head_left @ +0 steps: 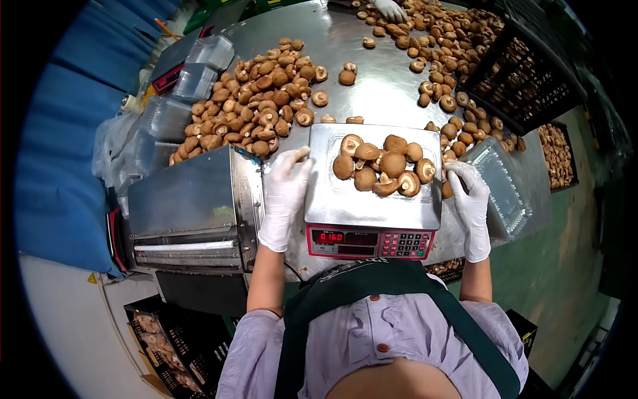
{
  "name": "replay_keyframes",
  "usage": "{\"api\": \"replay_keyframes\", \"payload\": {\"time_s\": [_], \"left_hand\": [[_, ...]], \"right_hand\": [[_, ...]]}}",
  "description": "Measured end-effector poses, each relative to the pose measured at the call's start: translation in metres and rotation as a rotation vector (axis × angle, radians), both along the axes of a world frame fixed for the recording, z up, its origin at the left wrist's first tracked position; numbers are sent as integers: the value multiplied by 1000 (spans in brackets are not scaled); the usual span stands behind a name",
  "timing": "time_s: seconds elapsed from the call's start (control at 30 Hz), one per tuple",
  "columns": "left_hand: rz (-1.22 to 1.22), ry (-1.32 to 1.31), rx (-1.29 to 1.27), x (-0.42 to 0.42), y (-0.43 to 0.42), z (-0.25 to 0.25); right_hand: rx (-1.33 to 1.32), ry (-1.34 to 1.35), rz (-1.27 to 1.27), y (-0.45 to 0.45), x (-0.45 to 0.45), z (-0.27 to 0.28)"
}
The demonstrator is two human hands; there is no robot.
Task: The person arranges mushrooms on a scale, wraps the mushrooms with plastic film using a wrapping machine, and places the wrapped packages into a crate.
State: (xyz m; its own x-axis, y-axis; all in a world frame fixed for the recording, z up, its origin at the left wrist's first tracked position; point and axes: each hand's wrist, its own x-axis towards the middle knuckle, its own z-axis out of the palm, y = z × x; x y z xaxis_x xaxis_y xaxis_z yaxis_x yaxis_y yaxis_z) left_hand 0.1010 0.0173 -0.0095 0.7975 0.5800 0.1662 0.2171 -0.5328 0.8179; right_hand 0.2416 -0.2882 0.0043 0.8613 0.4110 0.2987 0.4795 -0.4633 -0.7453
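A digital scale [373, 211] with a red front panel stands before me, its display reading 0160. Several shiitake mushrooms [393, 164] lie in the middle of its steel pan, apparently in a clear tray. My left hand [286, 193], in a white glove, is beside the scale's left edge with fingers loosely extended, holding nothing visible. On the other side, my gloved right hand [470, 196] has its thumb and fingers apart, close to a loose mushroom [446, 191] by the scale's right edge; whether it touches it I cannot tell.
A large mushroom heap [256, 100] lies back left, beside stacked clear trays [196, 80]. A metal-cased machine [183, 193] stands left. More mushrooms and a black crate [525, 73] are back right, near another person's gloved hand [390, 9]. Clear trays [500, 189] lie right of my right hand.
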Motion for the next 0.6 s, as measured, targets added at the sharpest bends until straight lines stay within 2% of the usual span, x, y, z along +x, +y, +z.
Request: {"api": "replay_keyframes", "payload": {"time_s": [0.1,0.17,0.23,0.33,0.5,0.57,0.6], "left_hand": [[-105,-2,90,18,-19,-3],[-134,69,336,29,-34,1],[-80,87,402,38,-46,1],[-125,110,434,45,-50,-5],[-118,44,403,40,-42,-19],[-36,-207,166,32,-30,-20],[33,-241,105,26,-20,-21]], "right_hand": [[-9,-27,3,2,-2,-2],[31,-9,14,1,-3,-6],[36,-9,9,3,-6,-3],[62,10,-5,3,-8,-5],[60,16,-16,2,-10,-5],[59,10,-22,1,-9,-6],[59,7,-23,0,-9,-5]]}}
